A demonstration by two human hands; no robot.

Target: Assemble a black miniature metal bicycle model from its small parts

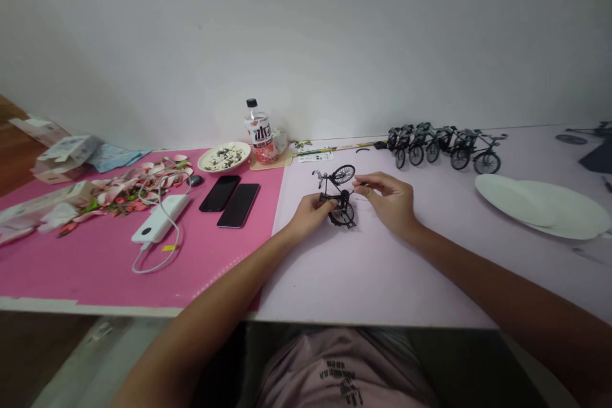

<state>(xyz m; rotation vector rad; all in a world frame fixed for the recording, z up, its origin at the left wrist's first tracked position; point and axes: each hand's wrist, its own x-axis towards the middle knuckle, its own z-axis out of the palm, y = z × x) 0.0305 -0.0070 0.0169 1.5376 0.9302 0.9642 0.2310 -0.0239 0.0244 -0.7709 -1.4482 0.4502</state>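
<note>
A small black model bicycle point(337, 194) stands on the pale lilac table top in front of me. My left hand point(310, 213) grips its frame from the left, fingers closed round it. My right hand point(389, 199) is beside the bicycle on the right, thumb and forefinger pinched together on a thin part that is too small to name, right at the bicycle's middle.
A row of finished model bicycles point(442, 146) stands at the back right, with white plates point(545, 207) nearer. On the pink mat point(95, 261) lie two black phones point(230, 199), a white power bank with cable point(160, 220), pink flowers point(129, 188), a dish point(224, 156) and a bottle point(258, 131).
</note>
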